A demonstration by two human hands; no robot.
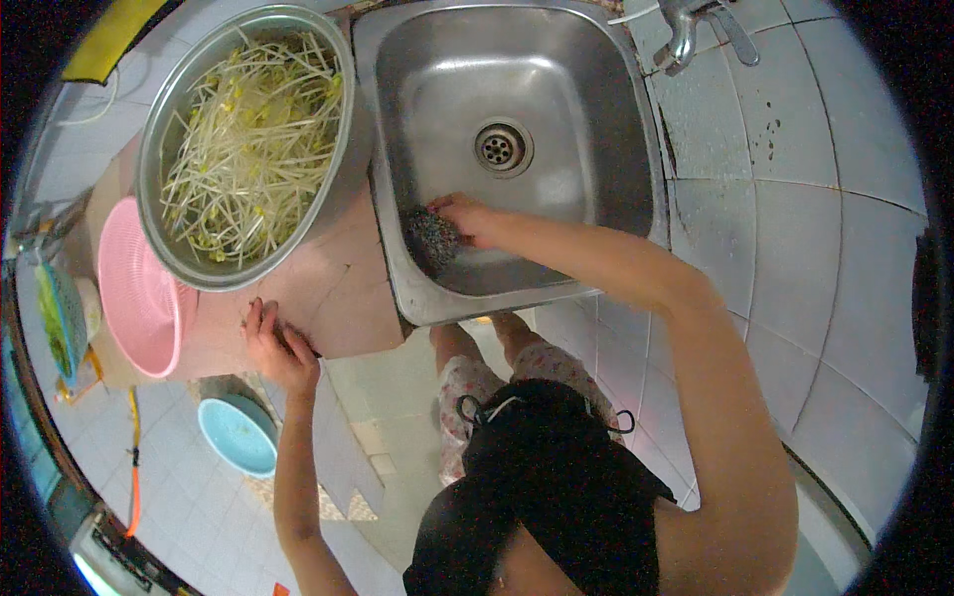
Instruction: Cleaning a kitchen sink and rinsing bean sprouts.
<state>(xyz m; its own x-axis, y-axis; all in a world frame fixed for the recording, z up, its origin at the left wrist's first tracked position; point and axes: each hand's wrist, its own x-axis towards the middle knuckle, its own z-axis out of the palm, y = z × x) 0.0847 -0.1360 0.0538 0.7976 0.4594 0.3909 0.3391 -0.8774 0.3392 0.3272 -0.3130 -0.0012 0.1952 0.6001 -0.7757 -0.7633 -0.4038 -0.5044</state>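
My right hand grips a dark steel wool scrubber. It presses the scrubber to the near left corner wall of a stainless steel sink. Over the counter's front edge hovers or rests my left hand, its fingers bent and apart with nothing visible in them; contact with the counter cannot be told. Just beyond that hand stands a large metal bowl heaped with bean sprouts.
Left of the bowl, a pink plastic colander leans on the tan counter. Lower down is a light blue basin. A metal faucet juts from the tiled wall at the right. The sink has a drain.
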